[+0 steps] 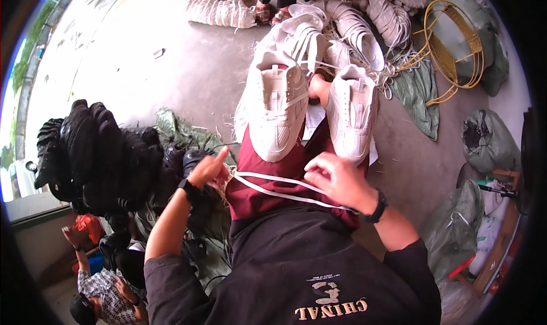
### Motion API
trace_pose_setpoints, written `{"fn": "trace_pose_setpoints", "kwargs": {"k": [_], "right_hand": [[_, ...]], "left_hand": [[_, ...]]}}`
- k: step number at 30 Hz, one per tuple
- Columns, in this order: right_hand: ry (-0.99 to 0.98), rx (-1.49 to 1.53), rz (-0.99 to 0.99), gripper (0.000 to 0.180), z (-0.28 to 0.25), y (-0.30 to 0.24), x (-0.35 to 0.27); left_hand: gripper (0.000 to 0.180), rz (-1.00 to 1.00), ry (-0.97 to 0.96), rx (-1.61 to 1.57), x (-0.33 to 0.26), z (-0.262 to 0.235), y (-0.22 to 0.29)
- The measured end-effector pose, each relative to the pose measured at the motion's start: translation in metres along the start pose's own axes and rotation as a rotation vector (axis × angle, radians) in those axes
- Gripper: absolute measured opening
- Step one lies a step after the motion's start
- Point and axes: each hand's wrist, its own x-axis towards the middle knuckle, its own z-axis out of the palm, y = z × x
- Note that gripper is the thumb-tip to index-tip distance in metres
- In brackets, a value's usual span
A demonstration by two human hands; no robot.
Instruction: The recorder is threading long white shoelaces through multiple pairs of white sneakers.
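Two white sneakers rest on my knees, toes toward me: a left sneaker point(276, 105) and a right sneaker point(353, 114). Their tongues show, and thin strands cross the left one. White shoelaces point(279, 180) stretch over my maroon trousers point(250, 197) in two lengths between my hands. My left hand point(209, 168), index finger pointing up, has its other fingers closed at the bunched end of the laces. My right hand point(339, 180) is curled just below the right sneaker's toe, closed over the laces' other end; its inner fingers are hidden.
A pile of black shoes point(97, 154) stands at left, with a person point(108, 285) behind it. Bundled white shoes point(353, 29) lie ahead, near another person's feet point(270, 13). At right are a yellow metal frame point(456, 46), green sacks point(421, 97) and plastic bags point(456, 228).
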Motion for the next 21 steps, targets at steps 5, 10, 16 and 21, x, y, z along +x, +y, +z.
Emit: {"fn": "trace_pose_setpoints", "kwargs": {"k": [5, 10, 16, 21], "right_hand": [[-0.056, -0.305, -0.1, 0.044, 0.048, 0.002, -0.027], [-0.102, -0.347, -0.123, 0.034, 0.067, -0.004, -0.038], [-0.132, -0.305, -0.228, 0.019, 0.069, -0.008, -0.043], [-0.257, -0.215, -0.083, 0.026, 0.066, -0.027, -0.047]], "left_hand": [[0.061, -0.042, -0.374, -0.69, 0.038, 0.041, -0.07], [0.018, 0.186, -0.142, -0.741, 0.003, 0.035, -0.06], [0.016, 0.493, 0.026, -0.978, -0.03, 0.016, -0.05], [0.013, 0.608, 0.083, -1.154, -0.057, -0.01, -0.045]]}}
